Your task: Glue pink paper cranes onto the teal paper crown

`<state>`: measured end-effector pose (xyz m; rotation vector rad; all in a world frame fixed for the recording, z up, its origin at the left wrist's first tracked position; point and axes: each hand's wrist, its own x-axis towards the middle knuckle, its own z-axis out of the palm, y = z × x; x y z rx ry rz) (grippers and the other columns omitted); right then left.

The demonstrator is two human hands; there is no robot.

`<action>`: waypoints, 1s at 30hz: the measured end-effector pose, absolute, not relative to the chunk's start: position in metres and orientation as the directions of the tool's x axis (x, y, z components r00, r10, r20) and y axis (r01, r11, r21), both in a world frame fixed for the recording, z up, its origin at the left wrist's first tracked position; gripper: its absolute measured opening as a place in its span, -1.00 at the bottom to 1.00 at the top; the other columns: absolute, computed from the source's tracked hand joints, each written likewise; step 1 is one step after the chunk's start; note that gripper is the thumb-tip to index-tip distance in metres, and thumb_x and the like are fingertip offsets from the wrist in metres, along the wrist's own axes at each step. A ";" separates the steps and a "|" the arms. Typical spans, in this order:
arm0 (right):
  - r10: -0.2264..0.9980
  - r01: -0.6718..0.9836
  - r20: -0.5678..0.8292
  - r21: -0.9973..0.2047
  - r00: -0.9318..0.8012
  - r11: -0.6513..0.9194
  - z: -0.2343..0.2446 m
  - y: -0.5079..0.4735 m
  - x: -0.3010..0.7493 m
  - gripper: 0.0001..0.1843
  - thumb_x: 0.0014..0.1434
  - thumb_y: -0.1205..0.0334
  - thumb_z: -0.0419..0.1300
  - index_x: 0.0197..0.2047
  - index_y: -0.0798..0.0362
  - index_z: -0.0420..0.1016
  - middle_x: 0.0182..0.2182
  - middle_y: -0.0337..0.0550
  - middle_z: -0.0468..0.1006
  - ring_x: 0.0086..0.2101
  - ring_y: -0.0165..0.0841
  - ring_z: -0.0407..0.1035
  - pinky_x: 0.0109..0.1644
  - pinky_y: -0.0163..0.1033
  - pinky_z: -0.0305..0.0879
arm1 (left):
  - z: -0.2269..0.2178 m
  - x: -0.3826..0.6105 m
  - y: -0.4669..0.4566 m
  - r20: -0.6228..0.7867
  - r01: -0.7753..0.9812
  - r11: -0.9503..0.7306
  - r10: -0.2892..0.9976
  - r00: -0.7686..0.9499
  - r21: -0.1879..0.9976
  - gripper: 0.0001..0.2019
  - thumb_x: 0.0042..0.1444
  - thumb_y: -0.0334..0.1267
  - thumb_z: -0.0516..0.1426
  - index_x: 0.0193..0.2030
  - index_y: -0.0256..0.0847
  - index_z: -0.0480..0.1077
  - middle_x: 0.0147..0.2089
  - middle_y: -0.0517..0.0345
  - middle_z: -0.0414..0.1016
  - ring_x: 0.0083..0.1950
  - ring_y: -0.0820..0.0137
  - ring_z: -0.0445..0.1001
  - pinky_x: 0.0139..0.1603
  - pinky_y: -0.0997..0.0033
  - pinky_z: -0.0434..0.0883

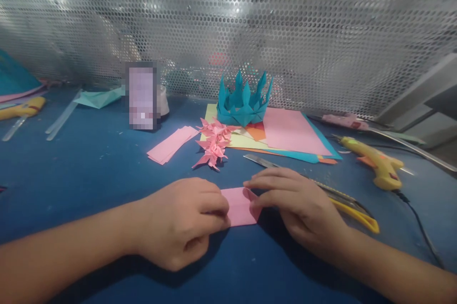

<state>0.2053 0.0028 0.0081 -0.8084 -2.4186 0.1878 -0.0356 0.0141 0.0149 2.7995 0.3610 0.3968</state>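
A small strip of pink paper lies on the blue table in front of me, its right end creased at the corner. My left hand has its fingers curled and closed on the paper's left end. At the other end, my right hand pinches the creased corner with thumb and fingertips. Behind the right hand lies a utility knife with a yellow handle, its blade poking out past the fingers. Folded pink paper pieces with pointed tips are heaped just beyond the strip.
A stack of pink strips lies left of the folded pieces. A teal paper crown stands on coloured sheets. A yellow glue gun with a cord is at right, another yellow tool far left. A blurred-out phone stands upright behind.
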 end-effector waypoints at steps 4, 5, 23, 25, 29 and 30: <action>0.511 0.457 0.470 -0.234 -0.720 0.858 0.005 -0.004 0.204 -0.58 0.10 0.54 -0.07 -0.15 0.04 0.51 -0.14 -0.10 0.58 -0.12 -0.32 0.41 -0.04 -0.16 0.37 | 0.020 -0.034 0.012 0.187 0.235 -0.908 0.313 0.931 0.347 -0.66 -0.10 -0.55 0.01 -0.19 -0.27 0.45 -0.23 -0.06 0.50 -0.23 0.23 0.42 -0.19 0.21 0.36; 0.474 0.427 0.443 -0.207 -0.761 0.880 0.003 -0.005 0.203 -0.60 0.12 0.52 -0.07 -0.11 0.07 0.50 -0.12 -0.08 0.57 -0.12 -0.31 0.41 -0.02 -0.15 0.37 | 0.021 -0.035 0.012 0.171 0.252 -0.897 0.329 0.929 0.362 -0.65 -0.09 -0.55 0.01 -0.17 -0.27 0.45 -0.20 -0.07 0.50 -0.19 0.22 0.42 -0.17 0.22 0.36; 0.367 0.386 0.303 0.002 -0.879 0.923 0.005 -0.001 0.210 -0.54 0.28 0.46 -0.22 -0.33 0.13 0.50 -0.41 -0.05 0.55 -0.31 -0.32 0.37 -0.18 -0.20 0.36 | 0.036 -0.039 0.006 0.050 0.398 -0.851 0.439 0.897 0.343 -0.71 -0.02 -0.53 0.00 -0.26 -0.23 0.48 -0.26 0.05 0.43 -0.24 0.33 0.37 -0.25 0.34 0.37; 0.357 0.385 0.345 0.014 -0.868 0.923 0.002 -0.001 0.208 -0.55 0.27 0.47 -0.21 -0.36 0.14 0.49 -0.42 -0.06 0.53 -0.32 -0.31 0.35 -0.17 -0.19 0.34 | 0.034 -0.038 0.006 0.071 0.380 -0.857 0.428 0.901 0.347 -0.74 -0.05 -0.55 0.00 -0.30 -0.26 0.46 -0.23 0.03 0.42 -0.20 0.32 0.37 -0.21 0.33 0.37; 0.378 0.437 0.442 0.036 -0.814 0.899 0.003 -0.004 0.206 -0.68 0.15 0.51 -0.08 -0.39 0.11 0.46 -0.40 -0.07 0.52 -0.34 -0.29 0.32 -0.17 -0.15 0.31 | 0.030 -0.037 0.008 0.068 0.378 -0.835 0.438 0.896 0.401 -0.74 -0.07 -0.57 0.00 -0.28 -0.28 0.41 -0.24 0.05 0.43 -0.23 0.36 0.39 -0.21 0.39 0.37; 0.393 0.439 0.447 0.000 -0.804 0.898 0.005 -0.005 0.205 -0.71 0.12 0.52 -0.07 -0.36 0.12 0.46 -0.38 -0.05 0.52 -0.33 -0.29 0.32 -0.16 -0.16 0.31 | 0.029 -0.036 0.008 0.070 0.384 -0.829 0.447 0.892 0.406 -0.75 -0.06 -0.56 0.00 -0.28 -0.28 0.41 -0.26 0.06 0.43 -0.25 0.37 0.39 -0.23 0.40 0.36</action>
